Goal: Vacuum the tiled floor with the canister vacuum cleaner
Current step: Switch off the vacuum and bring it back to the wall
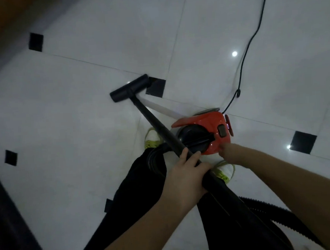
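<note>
Canister vacuum cleaner [209, 131], red and black: stood on pale tiled floor [98, 51] between two shoes, close in front of the legs
Wand [152, 121]: ran from left hand down to floor head [130, 87], set flat on tile just beside a black inset square [156, 87]
Left hand [184, 175]: fingers curled round the wand, gripping it
Right hand [226, 152]: reached down to near edge of canister, touching or nearly so; fingers hidden behind the wrist, grip could not be told
Power cord [248, 48]: trailed away across the tiles, with a small knot or loop [238, 93] near the canister
Hose [271, 211]: looped low by right leg
Risks judged: tripping on hose or canister so close to feet; cord snagging at the knot and tugging the plug; canister tipping if dragged sideways by wand
</note>
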### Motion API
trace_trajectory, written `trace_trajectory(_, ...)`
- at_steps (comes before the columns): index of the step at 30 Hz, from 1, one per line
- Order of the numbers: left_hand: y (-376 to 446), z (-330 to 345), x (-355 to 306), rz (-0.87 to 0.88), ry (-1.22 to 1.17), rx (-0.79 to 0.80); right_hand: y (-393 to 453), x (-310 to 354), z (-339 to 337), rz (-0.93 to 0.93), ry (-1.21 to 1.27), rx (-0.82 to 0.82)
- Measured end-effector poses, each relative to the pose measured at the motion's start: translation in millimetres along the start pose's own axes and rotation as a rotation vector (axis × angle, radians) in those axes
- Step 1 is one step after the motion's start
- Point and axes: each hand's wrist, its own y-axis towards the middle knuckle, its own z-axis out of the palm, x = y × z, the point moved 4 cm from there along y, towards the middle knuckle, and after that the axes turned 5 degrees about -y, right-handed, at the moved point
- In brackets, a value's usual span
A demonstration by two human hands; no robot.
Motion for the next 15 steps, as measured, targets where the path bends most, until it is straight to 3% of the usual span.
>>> trace_trajectory(5, -10.2, -23.3, 16.8, -0.086, -0.072, 0.030, -109.5, -4.1, 37.2, 0.114, 0.368, 0.312)
trace_trajectory(9, -25.9, -53.6, 22.9, -0.119, -0.144, 0.021, -220.6, 24.0, 38.2, 0.056, 0.605, 0.466)
trace_trajectory(13, -39.2, -91.0, 25.2, -0.200, -0.191, 0.049, -313.2, 56.5, 31.2, -0.085, 0.639, 0.577)
trace_trajectory(15, -46.0, -109.2, 27.2, -0.214, -0.221, 0.054, -347.1, 68.2, 28.6, -0.160, 0.568, 0.542)
